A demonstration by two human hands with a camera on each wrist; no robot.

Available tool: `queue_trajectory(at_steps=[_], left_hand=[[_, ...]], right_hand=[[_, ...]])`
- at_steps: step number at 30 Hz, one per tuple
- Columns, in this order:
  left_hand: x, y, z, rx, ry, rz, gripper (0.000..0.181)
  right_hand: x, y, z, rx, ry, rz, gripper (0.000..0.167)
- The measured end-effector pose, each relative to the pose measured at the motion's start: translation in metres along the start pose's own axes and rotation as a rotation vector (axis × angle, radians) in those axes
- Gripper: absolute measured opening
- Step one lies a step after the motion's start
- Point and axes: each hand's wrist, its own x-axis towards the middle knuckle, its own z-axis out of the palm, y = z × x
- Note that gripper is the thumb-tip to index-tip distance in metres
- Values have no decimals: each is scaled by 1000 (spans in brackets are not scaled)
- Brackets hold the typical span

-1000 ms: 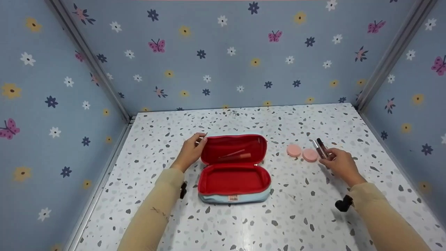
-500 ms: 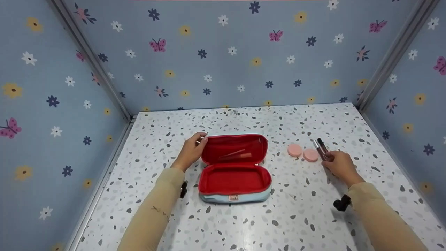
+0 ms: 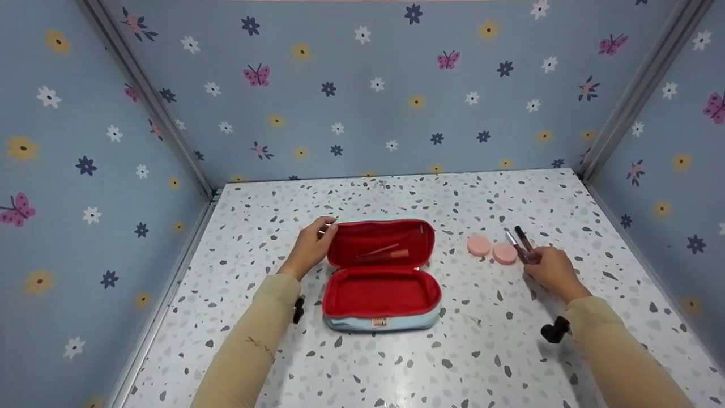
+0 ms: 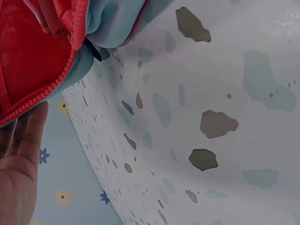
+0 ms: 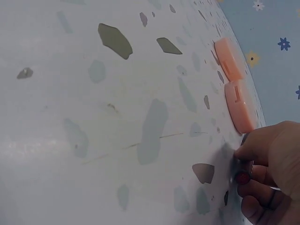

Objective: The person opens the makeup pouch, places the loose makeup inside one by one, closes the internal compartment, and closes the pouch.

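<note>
A light-blue zip pouch [image 3: 380,323] with red lining lies unzipped, its lid [image 3: 380,231] tilted up. My left hand [image 3: 308,248] holds the lid's upper left corner; in the left wrist view its fingers [image 4: 32,136] lie behind the lid, the thumb out of sight. A slim stick and an orange-ended tube [image 3: 399,254] rest behind the lid's mesh. At the right, my right hand [image 3: 555,273] grips the lower ends of two slim lip gloss tubes, one silver-capped [image 3: 512,238], one black-capped [image 3: 522,237]. The right wrist view shows a round reddish tube end [image 5: 242,177] between thumb and fingers.
Two round pink compacts, the left one [image 3: 478,245] and the right one [image 3: 504,253], lie side by side between pouch and right hand. The speckled white table [image 3: 396,368] is bounded by a patterned blue back wall [image 3: 351,113] and side walls.
The two tubes have come down lower and their capped ends now stand slightly apart. My right hand has shifted a little. The left hand and pouch stay in place.
</note>
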Motion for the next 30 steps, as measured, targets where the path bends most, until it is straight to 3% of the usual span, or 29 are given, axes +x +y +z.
queue_trajectory(at_steps=[8, 17, 24, 30], left_hand=[[0, -3, 0, -9, -5, 4, 43], [0, -4, 1, -12, 14, 24, 41], [0, -3, 1, -19, 13, 30, 42], [2, -4, 1, -25, 6, 31, 43]], right_hand=[[-3, -6, -7, 19, 7, -13, 28], [-6, -11, -13, 11, 4, -30, 31], [-7, -18, -18, -20, 46, -118, 28], [-7, -28, -18, -34, 61, -144, 30]])
